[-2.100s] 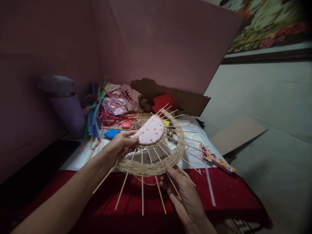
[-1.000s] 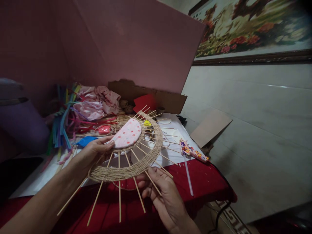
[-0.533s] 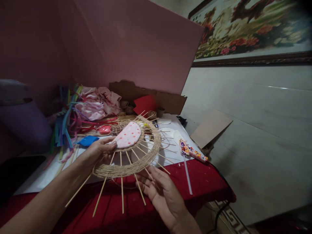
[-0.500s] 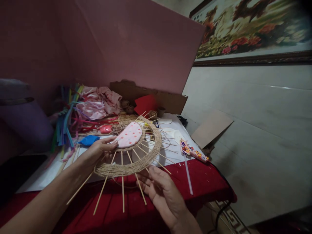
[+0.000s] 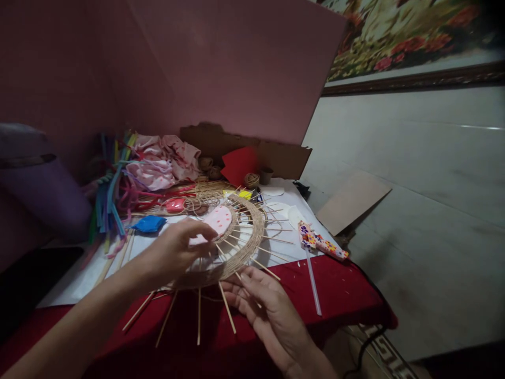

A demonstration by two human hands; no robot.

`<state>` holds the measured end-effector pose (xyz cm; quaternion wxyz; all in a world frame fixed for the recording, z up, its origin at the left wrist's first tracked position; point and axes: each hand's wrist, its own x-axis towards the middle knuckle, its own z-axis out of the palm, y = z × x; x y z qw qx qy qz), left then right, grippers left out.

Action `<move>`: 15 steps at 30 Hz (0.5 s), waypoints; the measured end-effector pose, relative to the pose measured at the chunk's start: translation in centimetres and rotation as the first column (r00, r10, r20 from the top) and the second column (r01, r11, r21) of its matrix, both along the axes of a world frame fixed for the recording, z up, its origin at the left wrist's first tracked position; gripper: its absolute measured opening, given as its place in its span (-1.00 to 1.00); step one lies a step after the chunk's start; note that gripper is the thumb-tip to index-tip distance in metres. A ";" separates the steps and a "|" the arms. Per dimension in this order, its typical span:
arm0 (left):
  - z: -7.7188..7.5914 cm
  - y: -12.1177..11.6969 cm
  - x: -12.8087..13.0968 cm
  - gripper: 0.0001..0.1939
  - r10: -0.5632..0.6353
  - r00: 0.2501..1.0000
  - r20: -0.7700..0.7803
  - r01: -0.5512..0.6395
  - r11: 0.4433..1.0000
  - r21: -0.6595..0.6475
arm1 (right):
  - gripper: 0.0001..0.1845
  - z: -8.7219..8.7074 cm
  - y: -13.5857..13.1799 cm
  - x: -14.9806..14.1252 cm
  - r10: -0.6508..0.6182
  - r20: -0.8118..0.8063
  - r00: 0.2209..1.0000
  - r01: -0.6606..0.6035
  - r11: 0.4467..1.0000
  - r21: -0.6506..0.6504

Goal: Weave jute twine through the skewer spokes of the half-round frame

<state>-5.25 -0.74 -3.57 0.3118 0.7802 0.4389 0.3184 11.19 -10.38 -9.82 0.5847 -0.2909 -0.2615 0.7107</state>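
A half-round woven twine frame (image 5: 252, 247) with thin wooden sticks radiating out of it is tilted over the table's front edge. At its inner edge is a pink padded half-circle with red dots (image 5: 221, 220). My right hand (image 5: 268, 310) grips the outer rim and a stick from below, thumb on top. My left hand (image 5: 187, 245) is over the frame's left part, fingers loosely bent and apart. Its fingertips are by the dotted pad and the stick bases; whether they touch is unclear. That hand hides part of the pad and weave.
A flower-patterned glue gun (image 5: 321, 241) with a clear glue stick (image 5: 313, 284) lies at right on white paper over red cloth (image 5: 339, 284). Behind are a blue packet (image 5: 149, 225), a red packet (image 5: 174, 205), pipe cleaners (image 5: 108, 195), pink fabric (image 5: 169, 158), red card (image 5: 239, 166) and cardboard (image 5: 280, 160).
My left hand has let go of the frame's left side and moved right, over the pad and sticks. The right hand has closed on the rim. The view has shifted slightly.
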 end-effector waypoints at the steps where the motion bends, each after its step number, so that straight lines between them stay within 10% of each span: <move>1: 0.0 -0.5 0.5 -0.93 -0.065 0.996 -0.067 0.065 0.998 0.000 | -0.78 0.0 0.0 0.0 0.000 0.004 1.000 0.000 1.000 0.009; 6: -1.3 -1.7 2.1 -0.88 -0.178 0.933 -0.314 0.184 0.983 -0.010 | -0.81 0.3 -0.1 -0.1 0.014 0.020 1.000 -0.015 1.000 0.027; 15: -3.6 -1.8 2.0 -0.91 -0.174 0.960 -0.218 0.206 0.970 0.133 | -0.81 -0.1 0.2 -0.3 0.000 0.037 0.999 -0.002 0.999 0.052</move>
